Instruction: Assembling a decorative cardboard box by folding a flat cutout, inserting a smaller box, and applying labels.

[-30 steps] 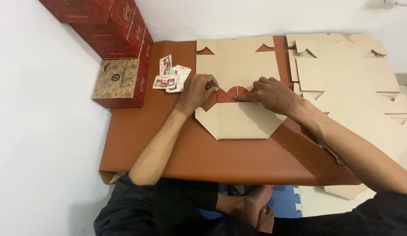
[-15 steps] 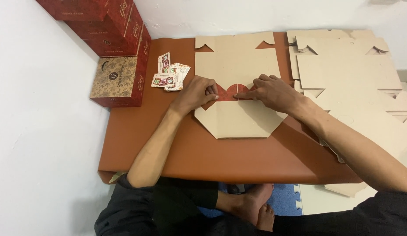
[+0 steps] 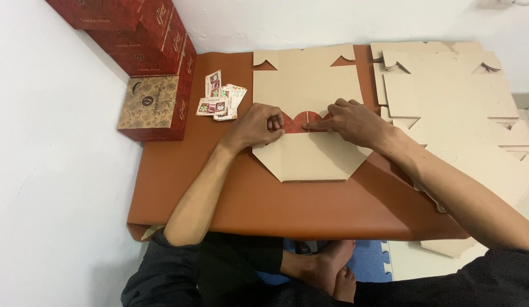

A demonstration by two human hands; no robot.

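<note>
Pressing down with both sets of fingertips, the left hand (image 3: 257, 126) and right hand (image 3: 351, 120) pin a fold line on the flat cardboard box blank (image 3: 310, 113) lying mid-table (image 3: 179, 170), a red printed face showing between them. Folding looks barely begun; the near flap (image 3: 311, 159) is turned over. Next likely calls for firm creasing along that line. Further blanks (image 3: 452, 96) wait stacked at right.

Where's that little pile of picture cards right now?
In the head view the picture cards lie on the brown table, up and left of the left hand, just right of the patterned box.
</note>
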